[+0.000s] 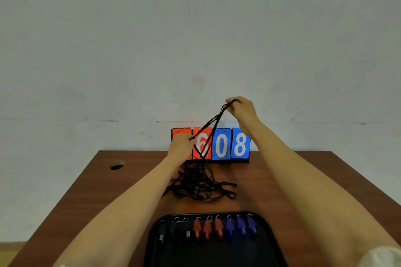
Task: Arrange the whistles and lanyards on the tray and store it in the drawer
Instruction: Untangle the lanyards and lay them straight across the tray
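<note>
Brown table (303, 180), beyond the tray (217, 213) of whistles (207, 228): right hand (240, 108) pinches and left hand (181, 145) grips one lanyard (213, 122) above the tangle (201, 184); apparently the untangling step, and the next move calls for easing it free.

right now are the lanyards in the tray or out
Out: the lanyards lie tangled on the table beyond the tray, which holds whistles.

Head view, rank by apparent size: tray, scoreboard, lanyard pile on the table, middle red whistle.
1. tray, nearest the camera and cut off by the frame edge.
2-3. scoreboard and lanyard pile look alike; not ranked.
4. middle red whistle, smallest.
</note>
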`<state>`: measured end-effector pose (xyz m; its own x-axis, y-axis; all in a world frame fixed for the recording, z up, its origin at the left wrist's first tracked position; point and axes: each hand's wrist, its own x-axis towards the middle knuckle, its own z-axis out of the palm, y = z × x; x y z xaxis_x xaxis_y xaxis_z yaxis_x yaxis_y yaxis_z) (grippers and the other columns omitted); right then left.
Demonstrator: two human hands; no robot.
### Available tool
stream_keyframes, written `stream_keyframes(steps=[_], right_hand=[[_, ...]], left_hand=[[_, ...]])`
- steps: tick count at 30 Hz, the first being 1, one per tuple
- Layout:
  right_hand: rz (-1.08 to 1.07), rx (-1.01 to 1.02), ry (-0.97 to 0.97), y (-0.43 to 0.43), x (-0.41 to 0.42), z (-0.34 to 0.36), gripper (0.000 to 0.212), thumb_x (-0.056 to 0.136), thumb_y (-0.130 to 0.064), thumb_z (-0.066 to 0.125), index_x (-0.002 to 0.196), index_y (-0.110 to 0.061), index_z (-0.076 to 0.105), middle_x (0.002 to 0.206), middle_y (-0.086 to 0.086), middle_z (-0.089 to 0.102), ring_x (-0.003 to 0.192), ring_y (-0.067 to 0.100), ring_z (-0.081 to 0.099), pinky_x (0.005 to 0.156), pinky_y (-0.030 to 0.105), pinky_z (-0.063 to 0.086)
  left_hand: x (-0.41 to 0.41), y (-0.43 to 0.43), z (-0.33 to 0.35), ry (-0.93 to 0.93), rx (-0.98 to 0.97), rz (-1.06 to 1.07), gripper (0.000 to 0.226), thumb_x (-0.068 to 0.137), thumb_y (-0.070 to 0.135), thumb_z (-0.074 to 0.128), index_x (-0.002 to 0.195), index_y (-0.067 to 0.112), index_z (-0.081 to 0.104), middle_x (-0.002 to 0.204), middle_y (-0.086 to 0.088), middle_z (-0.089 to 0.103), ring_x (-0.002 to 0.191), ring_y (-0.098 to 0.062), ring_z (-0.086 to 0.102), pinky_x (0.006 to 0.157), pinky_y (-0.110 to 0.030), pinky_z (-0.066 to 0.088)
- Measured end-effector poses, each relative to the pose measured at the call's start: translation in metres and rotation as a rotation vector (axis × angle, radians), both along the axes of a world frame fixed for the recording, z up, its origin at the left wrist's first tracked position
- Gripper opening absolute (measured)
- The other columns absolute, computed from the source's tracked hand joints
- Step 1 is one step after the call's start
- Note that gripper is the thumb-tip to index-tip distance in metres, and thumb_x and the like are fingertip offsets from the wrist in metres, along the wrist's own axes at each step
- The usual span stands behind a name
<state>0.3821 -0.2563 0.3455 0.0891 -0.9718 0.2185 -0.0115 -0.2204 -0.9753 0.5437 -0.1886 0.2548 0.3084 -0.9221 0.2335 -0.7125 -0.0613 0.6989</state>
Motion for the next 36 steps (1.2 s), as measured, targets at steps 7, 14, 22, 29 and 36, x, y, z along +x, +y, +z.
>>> stream_keyframes(steps=[7, 14, 22, 29, 36], right_hand=[[-0.013, -0.032, 0.568, -0.011, -0.003, -0.036, 0.037, 0.094, 0.002, 0.034, 0.122, -0.003, 0.057, 0.117, 0.014, 0.057, 0.07, 0.024, 0.057, 0.056, 0.025, 0.051], [0.083, -0.069, 0.804, -0.012, 0.004, -0.07, 0.051, 0.091, 0.008, 0.04, 0.14, -0.005, 0.036, 0.139, 0.017, 0.042, 0.1, 0.028, 0.054, 0.056, 0.02, 0.036], [0.422, -0.042, 0.344, 0.006, 0.012, -0.043, 0.017, 0.095, -0.015, 0.055, 0.11, -0.013, 0.063, 0.09, 0.0, 0.063, 0.071, 0.011, 0.057, 0.064, 0.019, 0.049], [0.059, -0.133, 0.204, -0.009, 0.016, -0.037, 0.017, 0.096, -0.005, 0.046, 0.099, -0.003, 0.063, 0.084, 0.009, 0.065, 0.069, 0.017, 0.064, 0.077, 0.028, 0.057], [0.178, -0.089, 0.036, -0.004, 0.01, 0.0, 0.017, 0.096, -0.001, 0.047, 0.103, 0.003, 0.061, 0.089, 0.011, 0.064, 0.071, 0.016, 0.067, 0.072, 0.02, 0.059]], left_hand=[[0.001, -0.007, 0.027, 0.571, -0.139, -0.028, 0.023, 0.095, 0.01, 0.05, 0.074, 0.009, 0.061, 0.064, -0.004, 0.057, 0.046, -0.01, 0.052, 0.057, -0.026, 0.051], [-0.01, -0.015, 0.063, 0.675, -0.184, -0.159, 0.02, 0.092, 0.003, 0.047, 0.099, 0.006, 0.066, 0.076, -0.006, 0.062, 0.063, -0.014, 0.06, 0.064, -0.02, 0.055], [-0.001, -0.016, 0.059, 0.314, -0.152, -0.275, 0.026, 0.094, 0.005, 0.047, 0.11, 0.008, 0.068, 0.102, -0.004, 0.068, 0.09, -0.014, 0.065, 0.073, -0.013, 0.052], [0.019, -0.022, 0.031, -0.175, -0.047, -0.036, 0.032, 0.091, -0.002, 0.043, 0.112, 0.003, 0.067, 0.118, -0.014, 0.064, 0.108, -0.03, 0.06, 0.085, -0.027, 0.044], [0.02, -0.022, -0.002, -0.238, 0.443, -0.238, 0.1, 0.083, 0.012, 0.068, 0.152, 0.02, -0.004, 0.158, -0.01, -0.009, 0.146, -0.033, 0.01, 0.114, -0.043, 0.026]])
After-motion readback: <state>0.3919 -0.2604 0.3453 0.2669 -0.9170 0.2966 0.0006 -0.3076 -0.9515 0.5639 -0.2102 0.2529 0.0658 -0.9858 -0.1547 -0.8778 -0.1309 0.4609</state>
